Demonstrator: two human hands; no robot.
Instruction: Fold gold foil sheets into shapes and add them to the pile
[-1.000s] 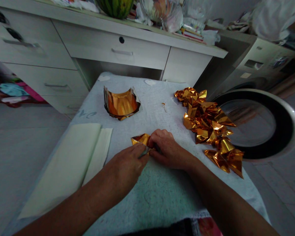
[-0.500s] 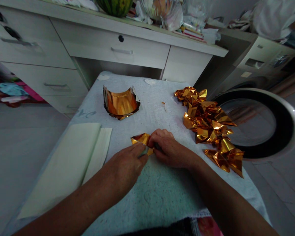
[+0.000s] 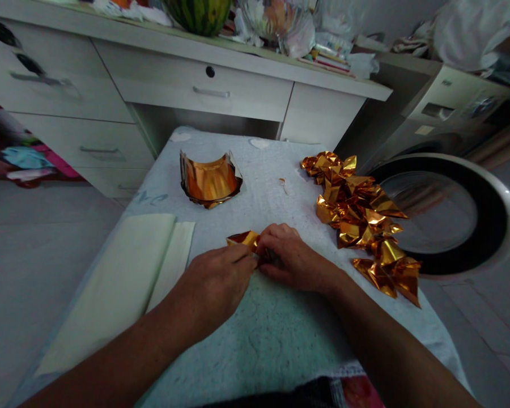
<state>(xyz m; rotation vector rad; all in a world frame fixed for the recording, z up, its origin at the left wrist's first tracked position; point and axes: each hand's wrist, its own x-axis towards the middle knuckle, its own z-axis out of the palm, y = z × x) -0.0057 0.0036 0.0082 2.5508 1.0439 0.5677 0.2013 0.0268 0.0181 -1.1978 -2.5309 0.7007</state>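
Observation:
A small piece of folded gold foil paper (image 3: 247, 239) lies at the middle of the cloth-covered table, between my two hands. My left hand (image 3: 221, 277) grips its near edge with fingers pressed together. From the other side my right hand (image 3: 287, 253) is closed on it, fingers curled, and the fingertips of both hands meet. Much of the foil is hidden behind the fingers. Beyond the hands stands a curved stack of gold foil sheets (image 3: 212, 180). To the right lies a heap of folded gold foil pieces (image 3: 361, 209).
Pale yellow paper sheets (image 3: 110, 283) lie on the table's left side. A scrap of thread (image 3: 283, 184) rests near the middle. Behind are white drawers (image 3: 195, 85) with a watermelon (image 3: 198, 14) on top. A washing machine's open door (image 3: 446, 212) is close at the right.
My left fingers have shifted slightly, closing in against the right fingertips and covering more of the foil. My right hand has barely moved. The camera view has tilted a little.

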